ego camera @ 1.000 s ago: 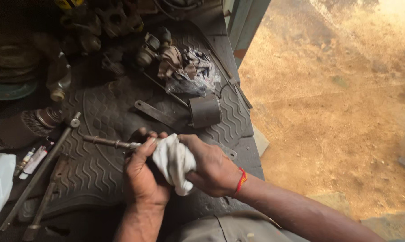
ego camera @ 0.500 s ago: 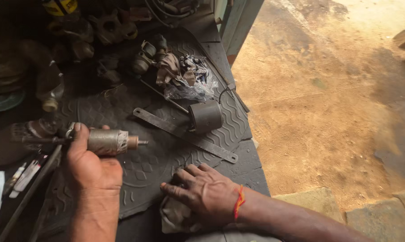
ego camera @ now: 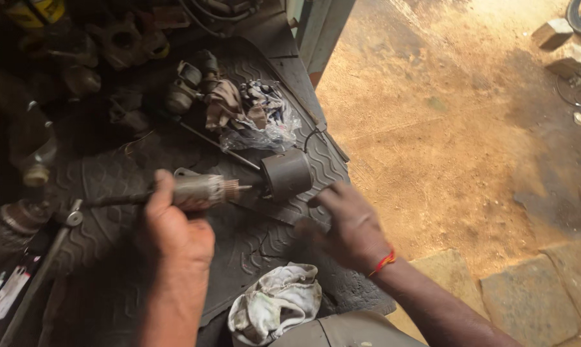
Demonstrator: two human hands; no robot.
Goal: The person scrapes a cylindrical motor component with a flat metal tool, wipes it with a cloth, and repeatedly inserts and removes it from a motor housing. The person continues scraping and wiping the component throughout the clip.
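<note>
My left hand (ego camera: 173, 226) grips a metal armature with a long shaft (ego camera: 197, 191), held level over the dark rubber mat (ego camera: 252, 241); its copper-coloured end points right. Just past that tip stands a dark cylindrical housing (ego camera: 286, 173) on a flat metal bar. My right hand (ego camera: 349, 226), with a red thread at the wrist, hovers near the housing's lower right with fingers bent, holding nothing; it looks blurred. A dirty white rag (ego camera: 276, 303) lies on the mat by my lap.
Greasy engine parts (ego camera: 120, 45), a crumpled plastic bag with cloth (ego camera: 258, 115) and a thin rod lie at the back of the bench. A long metal tool (ego camera: 43, 276) lies at the left. Sandy ground (ego camera: 445, 128) and stone slabs lie to the right.
My right hand let go of the rag and moved up toward the housing. My left hand carried the armature right, bringing its tip close to the housing.
</note>
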